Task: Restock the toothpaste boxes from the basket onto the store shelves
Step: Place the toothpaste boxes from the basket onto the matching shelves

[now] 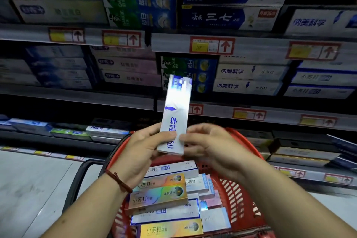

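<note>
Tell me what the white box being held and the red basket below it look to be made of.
White box: likely glossy printed cardboard; sharp folded edges, strong glare on its face. Both the left hand and right hand grip its lower end. Red basket: apparently moulded plastic; uniform red walls with slotted openings and a slight sheen.

We're in a shop: shelves (77, 96) stacked with toothpaste boxes (249, 71), price tags (212, 45) along the edges, red basket (241, 189) below.
</note>
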`<state>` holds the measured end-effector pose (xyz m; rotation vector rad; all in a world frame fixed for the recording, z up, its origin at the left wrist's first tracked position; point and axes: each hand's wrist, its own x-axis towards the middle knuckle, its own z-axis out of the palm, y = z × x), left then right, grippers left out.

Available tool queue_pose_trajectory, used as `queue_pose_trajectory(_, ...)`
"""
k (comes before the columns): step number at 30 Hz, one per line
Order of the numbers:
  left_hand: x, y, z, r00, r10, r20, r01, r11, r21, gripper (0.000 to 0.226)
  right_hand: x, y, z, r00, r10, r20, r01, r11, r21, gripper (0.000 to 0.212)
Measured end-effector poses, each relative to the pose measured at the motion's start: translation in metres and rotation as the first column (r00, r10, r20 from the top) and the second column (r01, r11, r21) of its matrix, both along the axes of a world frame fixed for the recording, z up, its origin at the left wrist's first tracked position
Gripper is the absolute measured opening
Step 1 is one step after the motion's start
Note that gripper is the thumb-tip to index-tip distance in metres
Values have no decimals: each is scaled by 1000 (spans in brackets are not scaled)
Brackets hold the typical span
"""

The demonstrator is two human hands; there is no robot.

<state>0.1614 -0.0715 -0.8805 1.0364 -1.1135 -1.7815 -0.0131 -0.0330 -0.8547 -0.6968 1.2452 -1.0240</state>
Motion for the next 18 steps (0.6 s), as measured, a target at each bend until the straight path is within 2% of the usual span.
queue_pose_trajectory(2, 7, -4, 1, 998, -64, 29, 65, 998, -18, 43, -19, -8, 5, 981, -126, -150, 116, 991, -72, 55)
queue_pose_trajectory(3, 9, -5, 2, 992, -113, 50, 114, 993, -26, 47, -29, -11, 7, 974, -178, -144, 161, 980, -117, 57)
queue_pose_trajectory(5, 14, -6, 6, 984, -142, 106, 147, 988, -38, 48, -46, -13, 13, 976, -217, -19, 211, 963, -168, 44)
queue_pose_trajectory(8, 19, -10, 12, 999, 53, 10, -53, 998, -39, 49, -53, -7, 15, 983, -181, 19, 181, 966, -182, 24)
queue_pose_trajectory(10, 23, -16, 12, 979, 174, -103, -178, 983, -33, 56, -49, -4, 12, 982, -176, 68, 186, 966, -180, 24)
queue_pose_trajectory(12, 24, -20, 10, 949, 278, -146, -286, 957, -39, 56, -43, -4, 9, 976, -194, 96, 210, 956, -206, 28)
queue_pose_trajectory(16, 22, -19, 6, 906, 405, -121, -415, 906, -78, 38, -37, -1, 4, 923, -362, 129, 382, 896, -225, 35)
queue_pose_trajectory(18, 21, -17, 5, 905, 418, -83, -425, 899, -103, 29, -35, 1, 4, 906, -419, 59, 421, 877, -233, 34)
